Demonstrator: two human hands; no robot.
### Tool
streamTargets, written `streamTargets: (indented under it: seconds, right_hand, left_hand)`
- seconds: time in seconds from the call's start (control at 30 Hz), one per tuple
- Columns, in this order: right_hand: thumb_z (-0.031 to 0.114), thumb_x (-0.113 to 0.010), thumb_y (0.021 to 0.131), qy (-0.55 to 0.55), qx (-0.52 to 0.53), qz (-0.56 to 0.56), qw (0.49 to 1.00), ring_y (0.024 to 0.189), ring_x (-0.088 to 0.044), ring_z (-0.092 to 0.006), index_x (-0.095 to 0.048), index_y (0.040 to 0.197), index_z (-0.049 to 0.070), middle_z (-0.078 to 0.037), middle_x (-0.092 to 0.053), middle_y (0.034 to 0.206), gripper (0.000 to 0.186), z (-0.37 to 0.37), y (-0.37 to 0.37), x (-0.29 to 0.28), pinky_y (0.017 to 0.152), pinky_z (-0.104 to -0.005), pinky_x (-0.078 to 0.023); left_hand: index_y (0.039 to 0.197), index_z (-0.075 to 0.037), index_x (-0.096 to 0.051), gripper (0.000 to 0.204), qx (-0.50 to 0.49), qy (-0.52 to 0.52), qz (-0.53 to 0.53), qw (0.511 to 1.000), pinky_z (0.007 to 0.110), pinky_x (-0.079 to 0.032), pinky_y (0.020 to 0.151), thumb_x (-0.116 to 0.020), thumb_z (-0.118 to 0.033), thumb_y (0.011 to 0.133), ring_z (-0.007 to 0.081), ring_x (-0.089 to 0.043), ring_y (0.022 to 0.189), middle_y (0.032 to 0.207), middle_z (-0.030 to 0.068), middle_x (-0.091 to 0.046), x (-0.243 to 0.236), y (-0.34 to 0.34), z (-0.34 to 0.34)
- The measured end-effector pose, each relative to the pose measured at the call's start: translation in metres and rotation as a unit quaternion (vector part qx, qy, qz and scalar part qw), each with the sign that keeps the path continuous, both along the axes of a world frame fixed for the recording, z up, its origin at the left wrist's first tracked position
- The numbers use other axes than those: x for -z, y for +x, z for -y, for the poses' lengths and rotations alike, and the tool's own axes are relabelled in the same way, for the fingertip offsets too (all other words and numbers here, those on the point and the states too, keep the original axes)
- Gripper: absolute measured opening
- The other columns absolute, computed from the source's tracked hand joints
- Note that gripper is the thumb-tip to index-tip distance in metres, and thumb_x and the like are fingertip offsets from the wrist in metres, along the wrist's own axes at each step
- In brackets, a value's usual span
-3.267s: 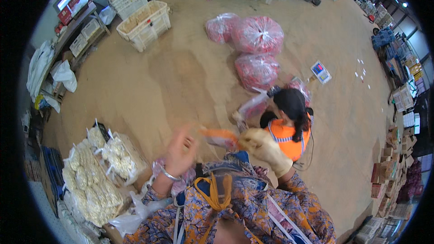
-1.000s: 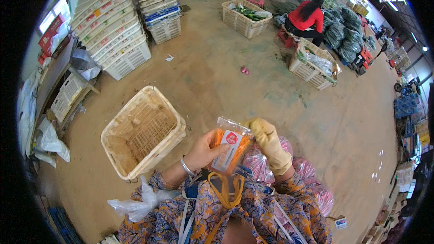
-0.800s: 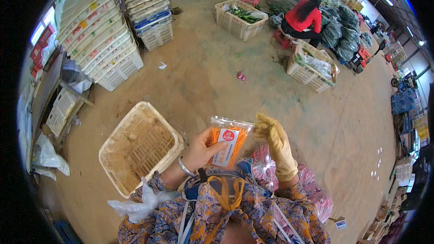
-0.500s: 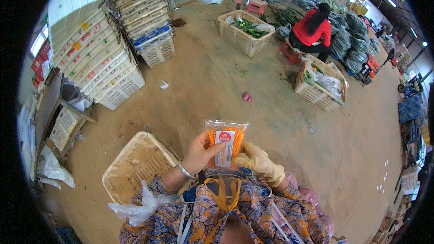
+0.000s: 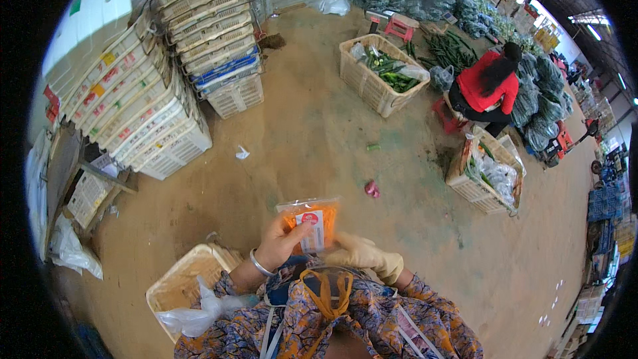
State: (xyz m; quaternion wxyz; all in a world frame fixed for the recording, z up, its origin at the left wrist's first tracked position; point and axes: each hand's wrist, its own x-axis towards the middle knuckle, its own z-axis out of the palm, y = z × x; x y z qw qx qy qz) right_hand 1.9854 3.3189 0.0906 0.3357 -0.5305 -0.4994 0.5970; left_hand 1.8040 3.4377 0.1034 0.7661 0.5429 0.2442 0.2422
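Note:
My left hand [image 5: 279, 246], bare with a bangle at the wrist, holds a clear flat packet [image 5: 327, 219] of thin orange strips upright, thumb over its white label. My right hand [image 5: 364, 252], in a cream rubber glove, is at the packet's lower right, its fingers blurred, so their grip is unclear. A white plastic bag [image 5: 186, 318] hangs at my left side, over a pale crate [image 5: 161, 287].
Tall crate stacks [image 5: 209, 40] stand back left. Ahead are a crate of greens [image 5: 372, 93], a red stool [image 5: 402, 21] and sacks [image 5: 545, 116]. A seated person in red [image 5: 485, 86] is beside another crate [image 5: 468, 179]. A pink scrap [image 5: 372, 189] lies on the floor.
The view has swung away from the orange-vested person and pink bags to the crate stacks. The packet has moved slightly left; the pale crate has slipped lower, behind my left arm.

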Motion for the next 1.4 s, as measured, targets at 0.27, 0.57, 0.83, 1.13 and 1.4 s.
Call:
streamTargets:
  seconds: [0.27,0.57,0.83,1.13,1.4]
  right_hand:
    - [0.029,-0.054,0.095,-0.022,-0.208,0.054,0.976,0.117,-0.052,-0.0216,-0.042,0.138,0.003,-0.013,-0.055,0.129,0.051,-0.141,0.067,0.069,0.1,-0.0348,-0.04]
    - [0.028,-0.054,0.094,-0.013,-0.205,0.023,0.978,0.118,-0.051,-0.0214,-0.041,0.138,0.003,-0.013,-0.055,0.13,0.052,-0.276,0.154,0.076,0.101,-0.0343,-0.039]
    - [0.027,-0.055,0.093,-0.004,-0.294,-0.003,0.956,0.118,-0.051,-0.0212,-0.041,0.138,0.002,-0.013,-0.054,0.13,0.053,-0.408,0.273,0.095,0.101,-0.0339,-0.039]
    - [0.025,-0.055,0.093,0.0,-0.401,-0.034,0.915,0.119,-0.05,-0.0209,-0.04,0.139,0.002,-0.013,-0.054,0.131,0.054,-0.567,0.372,0.099,0.101,-0.0334,-0.039]
    - [0.024,-0.056,0.092,0.004,-0.333,0.02,0.943,0.119,-0.05,-0.0207,-0.039,0.139,0.001,-0.013,-0.054,0.132,0.055,-0.748,0.477,0.085,0.101,-0.033,-0.039]
  left_hand:
    - [0.121,0.003,-0.053,0.032,-0.059,0.089,-0.015,0.994,0.028,-0.052,0.081,-0.059,-0.007,0.091,0.0122,-0.061,0.094,0.107,0.0085,-0.063,-0.026,0.065,-0.176]
    - [0.116,0.002,-0.057,0.031,0.076,0.181,-0.028,0.98,0.028,-0.05,0.08,-0.063,-0.011,0.089,0.0109,-0.059,0.093,0.105,0.0084,-0.065,-0.016,0.195,-0.318]
    - [0.117,0.002,-0.056,0.032,0.048,0.194,-0.072,0.977,0.027,-0.051,0.079,-0.064,-0.011,0.089,0.0104,-0.059,0.092,0.104,0.0082,-0.064,-0.042,0.311,-0.45]
    - [0.119,0.0,-0.056,0.033,-0.012,0.097,-0.06,0.993,0.027,-0.051,0.078,-0.064,-0.01,0.089,0.0103,-0.06,0.091,0.103,0.0071,-0.064,-0.031,0.395,-0.594]
    - [0.113,0.0,-0.061,0.029,0.054,0.207,-0.051,0.975,0.027,-0.05,0.077,-0.066,-0.014,0.088,0.0115,-0.062,0.087,0.098,0.0091,-0.068,-0.043,0.514,-0.771]
